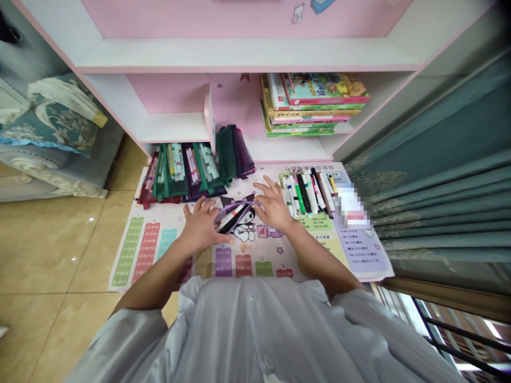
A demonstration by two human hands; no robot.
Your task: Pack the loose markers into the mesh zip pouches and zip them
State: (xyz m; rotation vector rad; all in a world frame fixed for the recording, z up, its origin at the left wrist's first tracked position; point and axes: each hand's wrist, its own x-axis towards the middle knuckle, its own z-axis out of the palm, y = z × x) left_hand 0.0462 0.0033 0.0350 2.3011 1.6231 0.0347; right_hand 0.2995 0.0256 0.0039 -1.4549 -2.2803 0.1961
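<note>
A purple mesh pencil pouch (235, 211) lies on the printed desk mat (159, 239) with a few markers inside it. My left hand (203, 227) rests on the pouch's left end, fingers bent over it and thumb along its lower edge. My right hand (273, 205) presses on the pouch's right end with fingers spread. Just right of that hand a row of loose markers (307, 192) lies on the mat.
Several green and purple pouches filled with markers (183, 171) stand in a row at the back of the desk under the pink shelf. A stack of books (311, 103) sits in the shelf on the right. A teal curtain (439, 186) hangs at the right.
</note>
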